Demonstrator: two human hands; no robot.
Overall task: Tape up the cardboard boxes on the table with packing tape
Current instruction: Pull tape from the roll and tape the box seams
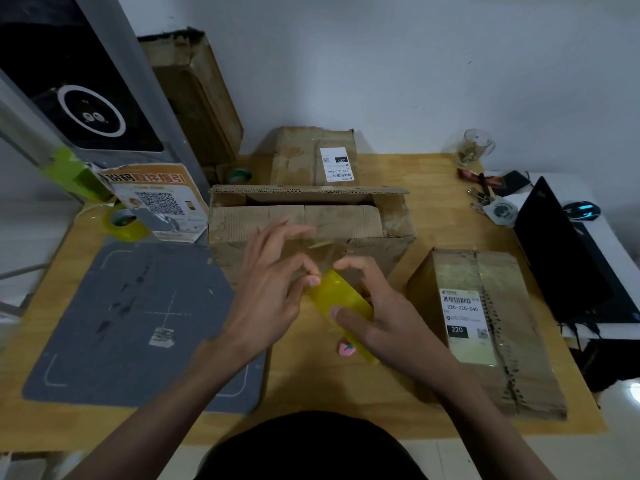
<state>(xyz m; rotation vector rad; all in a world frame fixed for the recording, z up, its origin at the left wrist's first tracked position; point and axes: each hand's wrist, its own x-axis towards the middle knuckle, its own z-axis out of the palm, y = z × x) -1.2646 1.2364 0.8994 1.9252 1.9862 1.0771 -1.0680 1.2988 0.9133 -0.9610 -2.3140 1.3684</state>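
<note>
A large cardboard box (363,233) lies in the middle of the wooden table (311,393), its far flap standing up and its near flaps folded shut. My right hand (374,323) grips a yellowish roll of packing tape (336,296) just in front of the box. My left hand (273,282) pinches at the roll's top edge with thumb and forefinger, the other fingers spread. A clear strip of tape (322,244) seems to run from the roll onto the box's near face. Two smaller boxes with labels lie at the right (485,327) and at the back (311,154).
A grey mat (131,323) covers the table's left part. A second tape roll (124,221) and a QR-code sign (156,199) stand at the back left. A small pink object (346,349) lies under my right hand. A glass (474,147), keys (485,199) and a laptop (561,258) sit at the right.
</note>
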